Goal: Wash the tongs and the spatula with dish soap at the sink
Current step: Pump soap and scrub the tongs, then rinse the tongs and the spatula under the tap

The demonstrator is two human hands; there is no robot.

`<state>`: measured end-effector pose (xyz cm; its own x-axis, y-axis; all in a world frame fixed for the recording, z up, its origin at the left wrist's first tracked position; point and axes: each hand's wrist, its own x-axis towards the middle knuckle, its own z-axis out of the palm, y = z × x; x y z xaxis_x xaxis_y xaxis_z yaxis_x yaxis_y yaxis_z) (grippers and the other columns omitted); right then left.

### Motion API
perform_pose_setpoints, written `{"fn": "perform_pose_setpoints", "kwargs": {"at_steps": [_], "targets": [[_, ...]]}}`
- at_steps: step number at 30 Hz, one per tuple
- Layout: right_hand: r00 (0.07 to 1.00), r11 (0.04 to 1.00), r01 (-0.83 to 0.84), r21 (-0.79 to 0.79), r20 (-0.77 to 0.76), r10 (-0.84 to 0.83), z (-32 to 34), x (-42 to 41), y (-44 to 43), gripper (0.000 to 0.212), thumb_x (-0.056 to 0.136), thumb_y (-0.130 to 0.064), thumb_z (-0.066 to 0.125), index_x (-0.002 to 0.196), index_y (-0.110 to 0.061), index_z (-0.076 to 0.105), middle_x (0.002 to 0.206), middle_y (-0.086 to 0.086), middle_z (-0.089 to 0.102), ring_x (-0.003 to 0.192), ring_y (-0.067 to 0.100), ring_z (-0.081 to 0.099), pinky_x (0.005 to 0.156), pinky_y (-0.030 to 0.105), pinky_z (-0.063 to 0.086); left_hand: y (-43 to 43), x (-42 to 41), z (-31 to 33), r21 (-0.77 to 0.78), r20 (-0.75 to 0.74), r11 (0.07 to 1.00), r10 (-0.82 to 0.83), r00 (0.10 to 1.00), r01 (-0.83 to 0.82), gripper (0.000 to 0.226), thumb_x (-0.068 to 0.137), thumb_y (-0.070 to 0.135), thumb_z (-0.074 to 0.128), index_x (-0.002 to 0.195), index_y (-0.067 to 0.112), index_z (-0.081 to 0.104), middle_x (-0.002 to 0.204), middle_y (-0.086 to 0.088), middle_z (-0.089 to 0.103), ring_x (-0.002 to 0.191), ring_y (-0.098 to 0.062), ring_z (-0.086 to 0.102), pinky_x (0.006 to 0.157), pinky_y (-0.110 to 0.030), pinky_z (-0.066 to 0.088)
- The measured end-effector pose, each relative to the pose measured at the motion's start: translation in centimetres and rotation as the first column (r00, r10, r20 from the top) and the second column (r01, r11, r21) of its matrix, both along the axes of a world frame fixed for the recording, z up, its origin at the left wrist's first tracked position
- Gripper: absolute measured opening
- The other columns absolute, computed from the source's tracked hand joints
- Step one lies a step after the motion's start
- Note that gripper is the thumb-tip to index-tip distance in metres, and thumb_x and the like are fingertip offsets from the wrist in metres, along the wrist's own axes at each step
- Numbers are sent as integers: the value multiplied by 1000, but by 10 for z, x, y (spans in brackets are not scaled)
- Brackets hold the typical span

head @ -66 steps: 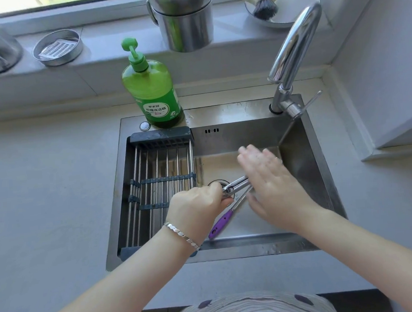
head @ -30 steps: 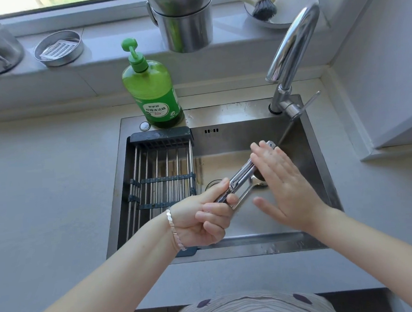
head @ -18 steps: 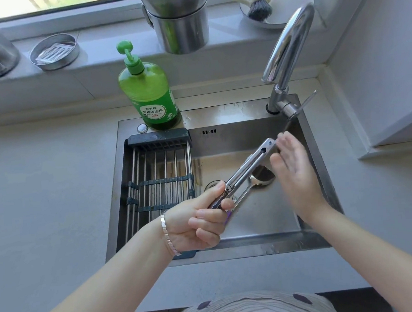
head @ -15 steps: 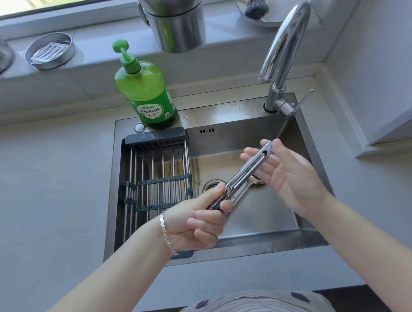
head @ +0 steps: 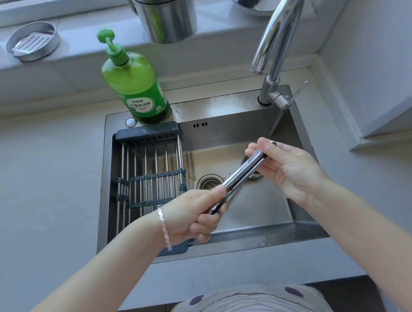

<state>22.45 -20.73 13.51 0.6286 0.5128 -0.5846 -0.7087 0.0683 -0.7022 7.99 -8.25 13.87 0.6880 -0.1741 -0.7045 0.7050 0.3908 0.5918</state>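
Observation:
Steel tongs (head: pixel 244 171) are held closed above the sink basin, slanting from lower left to upper right. My left hand (head: pixel 192 216) grips their handle end. My right hand (head: pixel 291 168) is palm up with thumb and fingers wrapped around their far tips. The spatula (head: pixel 256 176) lies on the sink floor beneath the tongs, mostly hidden, with only a bit of its head and a thin piece of shaft showing. A green pump bottle of dish soap (head: pixel 135 87) stands on the sink's back rim at the left.
The steel sink (head: pixel 221 106) has a drain (head: pixel 209 182) in the middle and a dark drying rack (head: pixel 150 174) across its left half. The faucet (head: pixel 279 29) arches over the back right, with no water running. A steel pot, a round tin and a brush sit on the sill.
My left hand lifted the tongs off the sink floor and turned palm up. My right hand slid along them and closed around their far end. The spatula stayed in the sink.

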Motion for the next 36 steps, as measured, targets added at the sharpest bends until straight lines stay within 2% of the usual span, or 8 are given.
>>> {"fn": "perform_pose_setpoints", "kwargs": {"at_steps": [4,12,17,21,24,27,31,36], "targets": [[972,959,-158,-234,133,192,-13,19,-12,23,90,-23,56,83,-2,63,71,9,71,58,13,70,56,21,57,-4,12,-6,409,46,911,-86,995,60,38,96,31,43,63,13,46,39,6,37,30,-8,32,36,-19,39],[953,813,-87,-575,191,237,-37,131,3,37,92,-41,51,79,-8,60,71,7,63,38,4,54,34,11,40,9,50,-20,669,3,741,-65,998,46,36,93,38,47,68,13,51,47,-2,48,34,-14,42,41,-21,41],[957,742,-108,-662,132,257,-41,187,35,55,93,-58,32,78,-8,51,76,9,59,55,13,53,33,11,38,21,74,-22,700,27,714,-66,997,28,34,92,39,47,73,12,52,49,1,46,37,-9,40,39,-18,43],[970,713,-70,-698,121,213,-56,209,49,47,100,-41,24,73,-7,43,69,8,54,42,10,47,28,8,30,25,86,-25,689,35,725,-42,999,7,34,91,40,48,82,7,54,51,0,46,37,-9,39,40,-16,41],[972,685,-77,-724,98,213,-69,216,48,45,101,-35,20,71,-7,41,69,8,51,48,11,43,26,7,27,26,88,-28,689,16,725,-37,999,15,38,90,42,48,86,5,56,49,2,46,41,-13,41,42,-18,42],[979,682,-43,-730,106,175,-80,221,47,47,99,-40,22,75,-5,44,69,8,53,50,14,46,27,6,28,26,90,-30,690,5,723,-26,1000,15,34,90,42,48,77,11,52,48,3,46,44,-14,42,43,-18,43],[979,653,17,-757,145,144,-87,222,49,40,97,-35,20,99,-6,48,62,9,53,44,17,46,28,7,29,23,94,-32,682,14,731,-6,1000,-5,34,90,40,50,73,11,49,48,2,44,43,-13,41,41,-17,43],[976,627,20,-779,151,157,-91,226,50,41,96,-32,19,97,-4,48,60,10,56,42,17,46,30,8,29,23,95,-32,669,28,743,3,1000,-21,36,89,41,50,68,13,50,44,6,45,42,-13,43,44,-21,44]]}}
